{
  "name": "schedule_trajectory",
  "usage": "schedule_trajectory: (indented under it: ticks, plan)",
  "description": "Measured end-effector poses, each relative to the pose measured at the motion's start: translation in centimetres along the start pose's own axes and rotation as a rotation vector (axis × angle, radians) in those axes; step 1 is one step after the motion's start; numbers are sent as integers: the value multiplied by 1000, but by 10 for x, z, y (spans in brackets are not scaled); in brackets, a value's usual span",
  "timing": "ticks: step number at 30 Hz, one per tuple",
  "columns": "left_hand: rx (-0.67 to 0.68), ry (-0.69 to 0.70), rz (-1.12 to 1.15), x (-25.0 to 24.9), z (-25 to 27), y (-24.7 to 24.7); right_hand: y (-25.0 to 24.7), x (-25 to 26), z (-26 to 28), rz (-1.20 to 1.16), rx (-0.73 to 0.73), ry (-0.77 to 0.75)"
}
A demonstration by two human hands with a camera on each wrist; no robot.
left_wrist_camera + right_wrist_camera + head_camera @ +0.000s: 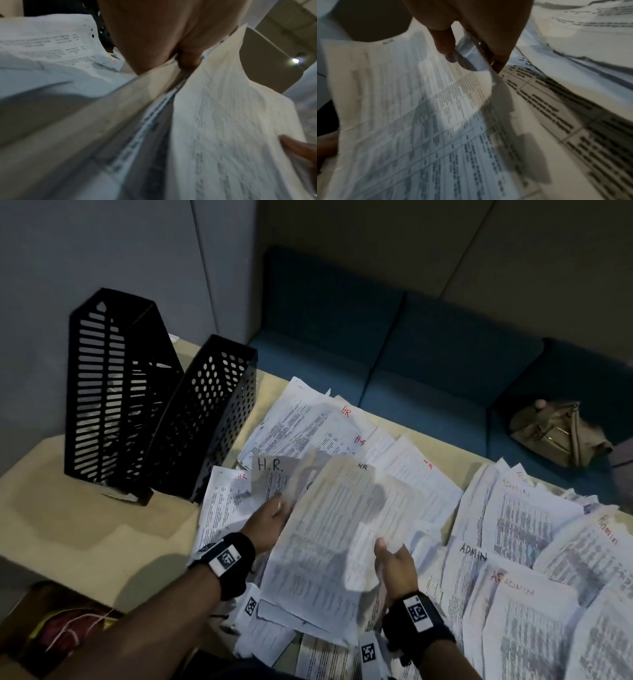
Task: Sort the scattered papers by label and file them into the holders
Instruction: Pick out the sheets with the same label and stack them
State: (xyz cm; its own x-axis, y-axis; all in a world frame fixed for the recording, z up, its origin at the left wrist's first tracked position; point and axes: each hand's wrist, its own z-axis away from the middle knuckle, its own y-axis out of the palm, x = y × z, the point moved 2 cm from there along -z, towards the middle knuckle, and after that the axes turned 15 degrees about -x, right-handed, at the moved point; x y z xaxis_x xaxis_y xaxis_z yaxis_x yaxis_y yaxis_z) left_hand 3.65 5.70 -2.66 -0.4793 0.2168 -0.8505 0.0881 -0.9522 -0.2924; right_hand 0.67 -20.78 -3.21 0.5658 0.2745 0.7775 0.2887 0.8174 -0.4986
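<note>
Printed sheets marked HR [308,433] lie scattered over the middle of the table, and sheets marked ADMIN [520,529] cover its right side. My left hand [270,522] grips a bundle of HR papers [329,529] by its left edge, seen edge-on as the bundle [154,108] in the left wrist view. My right hand [394,563] pinches the right edge of the top sheet [419,108] between thumb and fingers. Two black perforated file holders [144,405] stand upright at the back left.
A teal sofa [394,344] runs behind the table, with a tan bag [555,433] on it at the right. Bare table surface [85,525] lies in front of the holders. A box with red contents [61,631] sits below the table's left edge.
</note>
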Motion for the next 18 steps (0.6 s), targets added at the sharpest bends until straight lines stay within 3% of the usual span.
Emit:
schedule_trajectory:
  ticks: [4,8,15,18]
  plan:
    - [17,-98,203,-19,23,10,1,23,5,-154,37,-35]
    - [-22,15,64,-28,32,14,8,33,0,-112,54,-105]
    - [74,-47,96,-21,31,0,5,62,-17,-297,-23,-127]
    - [-80,9,175,-25,24,-8,16,61,-15,-217,67,-189]
